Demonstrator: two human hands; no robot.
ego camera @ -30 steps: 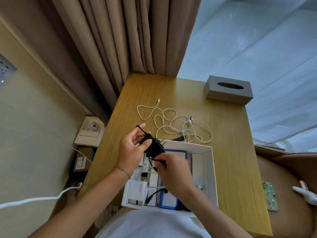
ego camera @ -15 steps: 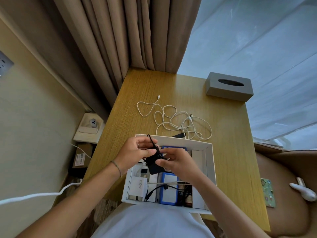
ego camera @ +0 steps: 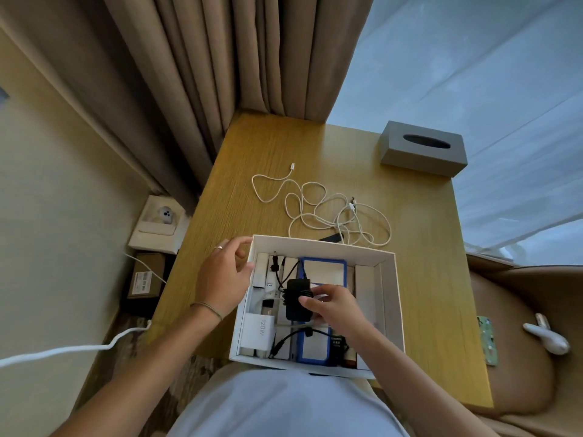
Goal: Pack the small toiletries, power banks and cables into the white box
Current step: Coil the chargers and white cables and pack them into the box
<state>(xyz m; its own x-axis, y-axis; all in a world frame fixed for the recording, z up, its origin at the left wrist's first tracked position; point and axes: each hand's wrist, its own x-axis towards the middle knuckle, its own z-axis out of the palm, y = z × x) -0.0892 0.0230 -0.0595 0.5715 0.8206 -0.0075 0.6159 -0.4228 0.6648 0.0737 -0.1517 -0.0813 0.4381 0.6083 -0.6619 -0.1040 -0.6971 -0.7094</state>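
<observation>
While the right hand (ego camera: 331, 305) pinches the small black power brick wrapped in its own cord (ego camera: 296, 299), it sets it down inside the open white cardboard box (ego camera: 391, 298). The fingers curl around the brick's near side, and the brick lies on top of the things already packed.

Just past the fingertips lies a flat pack with a blue rim (ego camera: 325, 269). Beyond the brick sits a white plug block marked 120W (ego camera: 258, 331), with small white tubes and a loose black cord (ego camera: 293, 337) close by. All of these are in the box.

Across the box, the left hand (ego camera: 225, 279) grips the box's wall, thumb inside and fingers outside, as if to keep it from sliding.

Farther out from both hands, beyond the box's far wall, a long tangled white cable (ego camera: 328, 212) lies on the wooden table (ego camera: 426, 253). A small dark thing peeks out beside it; I cannot tell what it is.

So most things look packed. I think the white cable is the main thing left to put in.
</observation>
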